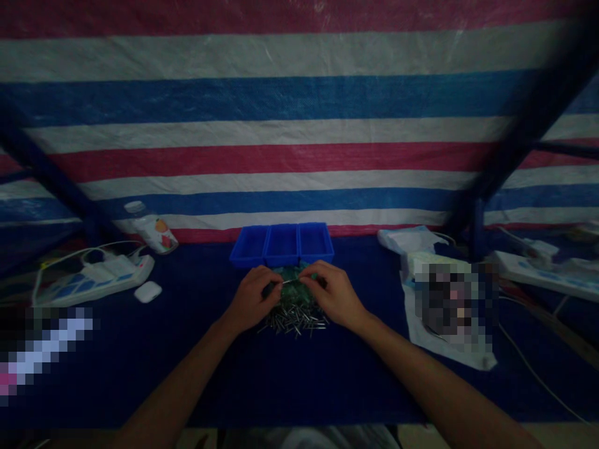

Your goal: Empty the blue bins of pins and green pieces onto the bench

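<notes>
Between my two hands is a thin, shiny metal piece [287, 282] that looks like a nail. My left hand [255, 296] pinches its left end, with thumb and forefinger closed. At the other end, the fingertips of my right hand [334, 292] are closed on it too. Below my fingers lies a loose pile of similar nails [297, 319] on the dark blue tabletop [299, 380]. Crumpled green plastic [294, 293] sits just behind the pile, partly covered by my hands. A blue three-compartment tray [281, 244] stands beyond them.
On the left are a power strip [116, 274], a white earphone case [148, 292] and a tilted bottle [152, 229]. White packaging [416, 324] lies to the right, near another power strip [547, 274] with trailing cables. A striped tarp [299, 131] hangs behind.
</notes>
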Action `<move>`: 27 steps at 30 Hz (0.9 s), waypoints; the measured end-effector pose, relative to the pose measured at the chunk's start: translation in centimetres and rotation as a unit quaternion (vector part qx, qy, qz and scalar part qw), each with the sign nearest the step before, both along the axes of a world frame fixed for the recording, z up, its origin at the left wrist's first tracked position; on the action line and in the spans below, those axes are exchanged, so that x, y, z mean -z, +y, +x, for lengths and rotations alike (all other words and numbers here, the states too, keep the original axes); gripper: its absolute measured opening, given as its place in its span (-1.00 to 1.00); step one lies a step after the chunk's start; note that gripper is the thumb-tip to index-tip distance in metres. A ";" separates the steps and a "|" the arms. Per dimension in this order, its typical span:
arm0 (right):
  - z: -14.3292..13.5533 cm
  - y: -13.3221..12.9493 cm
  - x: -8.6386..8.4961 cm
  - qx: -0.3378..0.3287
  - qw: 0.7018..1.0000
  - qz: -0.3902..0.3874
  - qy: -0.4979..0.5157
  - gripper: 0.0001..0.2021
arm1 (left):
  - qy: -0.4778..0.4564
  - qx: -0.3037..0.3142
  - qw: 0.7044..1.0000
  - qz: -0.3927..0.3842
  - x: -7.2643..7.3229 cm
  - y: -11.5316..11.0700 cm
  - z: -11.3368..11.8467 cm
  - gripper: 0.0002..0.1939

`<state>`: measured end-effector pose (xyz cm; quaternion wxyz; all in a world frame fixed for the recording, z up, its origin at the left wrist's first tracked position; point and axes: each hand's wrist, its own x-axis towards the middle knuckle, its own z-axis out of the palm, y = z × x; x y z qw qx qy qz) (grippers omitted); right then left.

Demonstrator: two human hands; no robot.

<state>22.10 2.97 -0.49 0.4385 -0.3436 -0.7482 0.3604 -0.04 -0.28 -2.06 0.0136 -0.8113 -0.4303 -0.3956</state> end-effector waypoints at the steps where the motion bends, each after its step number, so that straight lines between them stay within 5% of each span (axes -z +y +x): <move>1: 0.1 0.3 -0.1 0.003 1.000 -0.019 0.016 -0.90 | -0.002 -0.001 1.000 0.001 0.0 0.0 -0.1 -0.86; 13: 3.4 2.1 -2.9 -0.047 0.951 -0.226 0.206 -0.62 | -0.013 -0.018 1.000 0.021 0.1 0.3 -0.6 -0.85; 27: 2.7 3.9 0.2 0.005 0.927 -0.328 0.180 -0.60 | -0.011 -0.035 0.999 0.025 0.1 0.6 -1.3 -0.85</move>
